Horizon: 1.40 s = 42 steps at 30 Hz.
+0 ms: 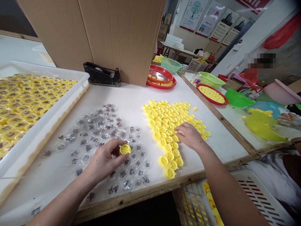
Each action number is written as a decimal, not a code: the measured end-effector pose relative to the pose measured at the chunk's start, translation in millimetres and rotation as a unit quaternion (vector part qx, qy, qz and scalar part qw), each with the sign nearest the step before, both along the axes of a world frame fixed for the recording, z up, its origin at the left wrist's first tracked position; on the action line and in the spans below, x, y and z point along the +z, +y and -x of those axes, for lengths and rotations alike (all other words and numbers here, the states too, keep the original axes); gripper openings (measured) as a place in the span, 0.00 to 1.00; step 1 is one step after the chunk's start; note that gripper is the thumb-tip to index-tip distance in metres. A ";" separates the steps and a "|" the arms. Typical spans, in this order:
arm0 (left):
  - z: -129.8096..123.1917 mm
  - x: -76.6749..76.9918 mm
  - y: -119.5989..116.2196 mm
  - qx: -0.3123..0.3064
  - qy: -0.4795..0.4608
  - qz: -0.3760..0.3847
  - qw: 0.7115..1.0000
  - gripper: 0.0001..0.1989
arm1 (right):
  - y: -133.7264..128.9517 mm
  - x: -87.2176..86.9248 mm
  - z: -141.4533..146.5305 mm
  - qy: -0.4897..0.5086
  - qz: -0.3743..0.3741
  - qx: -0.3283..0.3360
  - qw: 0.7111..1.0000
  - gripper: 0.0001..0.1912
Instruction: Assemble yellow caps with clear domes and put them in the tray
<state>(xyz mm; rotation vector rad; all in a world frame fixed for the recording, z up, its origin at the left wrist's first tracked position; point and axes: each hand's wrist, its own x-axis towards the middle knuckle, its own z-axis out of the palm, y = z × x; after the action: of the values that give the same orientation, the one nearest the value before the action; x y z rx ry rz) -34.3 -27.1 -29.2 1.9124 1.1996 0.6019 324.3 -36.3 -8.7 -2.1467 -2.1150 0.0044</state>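
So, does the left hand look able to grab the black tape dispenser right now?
Probably not cleanly: the left hand holds a yellow cup, though only low clear discs and tabletop lie before the tape dispenser.

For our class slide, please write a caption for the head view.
Left hand holds a yellow cup above clear discs; right hand reaches into yellow cups.

glossy yellow plastic cups, clear shiny discs, matt brown cardboard, rough wood edging

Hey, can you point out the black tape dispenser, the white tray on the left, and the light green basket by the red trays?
Black tape dispenser (101,75): head view, body.
White tray (68,74): head view, rim.
Light green basket (171,66): head view, side wall.
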 end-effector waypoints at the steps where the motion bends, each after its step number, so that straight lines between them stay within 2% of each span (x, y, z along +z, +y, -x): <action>1: 0.1 -0.1 -0.1 -0.002 0.000 0.000 1.000 0.14 | 1.9 -0.2 2.7 0.002 0.003 0.006 1.000 0.11; 6: 1.5 0.9 0.0 0.009 -0.002 -0.007 1.000 0.14 | 16.3 -2.5 13.3 0.014 0.034 0.005 0.999 0.07; 11: 1.1 2.5 0.3 0.001 0.006 -0.015 1.000 0.14 | 24.1 2.7 12.1 0.010 0.058 -0.007 0.998 0.03; 22: 3.3 -0.6 -0.5 -0.001 0.001 -0.010 1.000 0.14 | 30.0 5.0 13.5 0.007 0.071 -0.020 0.997 0.05; 28: 1.3 -0.2 0.0 0.005 -0.012 -0.002 1.000 0.15 | 24.6 10.5 14.2 0.028 0.043 -0.023 0.998 0.04; 32: 8.1 2.8 2.2 0.060 -0.073 0.023 0.995 0.15 | 16.5 23.6 35.1 0.060 -0.030 -0.023 0.997 0.06; 35: 20.7 4.0 5.1 0.109 -0.147 0.052 0.982 0.16 | 11.8 27.3 71.9 0.130 -0.062 0.063 0.988 0.04; 38: 33.5 3.1 6.8 0.119 -0.175 0.078 0.974 0.18 | 10.2 18.1 118.0 0.184 -0.012 0.196 0.963 0.05; 40: 38.1 1.7 6.5 0.112 -0.194 0.101 0.969 0.18 | 10.8 7.9 145.1 0.152 0.047 0.245 0.956 0.06; 42: 38.5 0.2 5.6 0.106 -0.230 0.131 0.958 0.17 | 11.9 -1.4 164.4 0.102 0.087 0.263 0.955 0.08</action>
<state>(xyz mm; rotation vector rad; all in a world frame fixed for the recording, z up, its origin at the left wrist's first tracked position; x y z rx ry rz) -72.8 -21.5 -29.0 1.3351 1.1162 0.8973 159.8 -24.4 -10.1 -1.5054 -2.5551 0.4579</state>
